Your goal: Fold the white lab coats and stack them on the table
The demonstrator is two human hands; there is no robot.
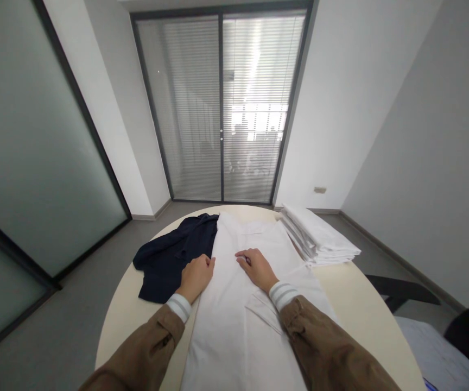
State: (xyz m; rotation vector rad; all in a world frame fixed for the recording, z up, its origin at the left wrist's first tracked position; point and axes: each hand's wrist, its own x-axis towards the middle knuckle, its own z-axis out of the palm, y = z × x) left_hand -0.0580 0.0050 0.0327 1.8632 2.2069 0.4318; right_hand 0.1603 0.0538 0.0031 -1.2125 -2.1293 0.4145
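Observation:
A long white garment (226, 336) lies lengthwise down the middle of the round table, with what looks like a folded sleeve or flap (264, 312) on its lower part and a pocket-like seam near its far end. My left hand (197, 276) is closed at the garment's left edge, its fingers curled onto the cloth. Over the middle of the garment, my right hand (259, 269) is bent with thumb and forefinger close together on the fabric; its other fingertips are partly hidden. A crumpled dark navy garment (169, 255) lies just left of my left hand, against the white one.
A stack of folded white cloth (319, 239) sits at the table's far right edge. The round cream table (124, 326) has a curved rim. A black chair part (401, 288) and a pale surface (438, 347) are at right. Glazed doors with blinds (222, 108) stand beyond.

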